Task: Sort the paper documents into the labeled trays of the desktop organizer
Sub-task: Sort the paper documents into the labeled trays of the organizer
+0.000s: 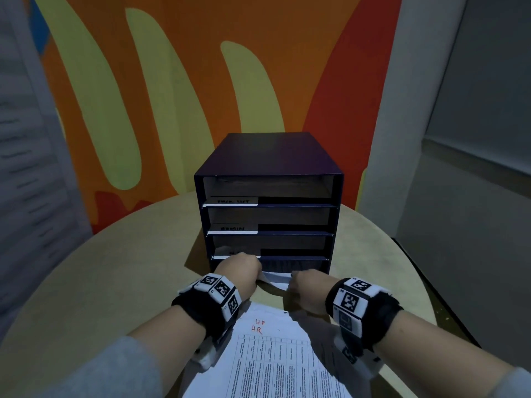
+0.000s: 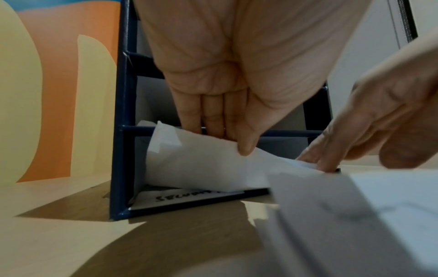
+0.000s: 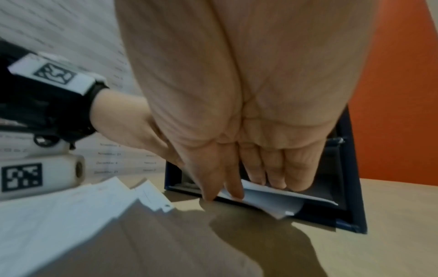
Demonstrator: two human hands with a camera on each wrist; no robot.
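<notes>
Head view: I am watching two hands working at one dark blue organizer (image 1: pixel 268 168) with four stacked trays, standing at twelve o'clock on a round table (image 1: pixel 86 271). One white sheet (image 2: pixel 201 165) is lying in the mouth of the bottom tray, its long axis running into the slot toward twelve o'clock, its near edge poking out toward six o'clock and curling down over the front lip. My left hand (image 1: pixel 240 268) is pinching the sheet's left part: the thumb is lying under the buckled paper, the fingers (image 2: pixel 208 116) lying straight on top. My right hand (image 1: pixel 307 285) is pressing nearly straight fingers (image 3: pixel 272 174) onto the sheet's right part at the tray's front edge, with paper showing under the fingertips. One stack of printed papers (image 1: pixel 275 360) is lying at six o'clock between my wrists, red handwriting on its top page. Three white labels are showing on the upper tray fronts; a fourth sits under the sheet, its writing only partly readable.
</notes>
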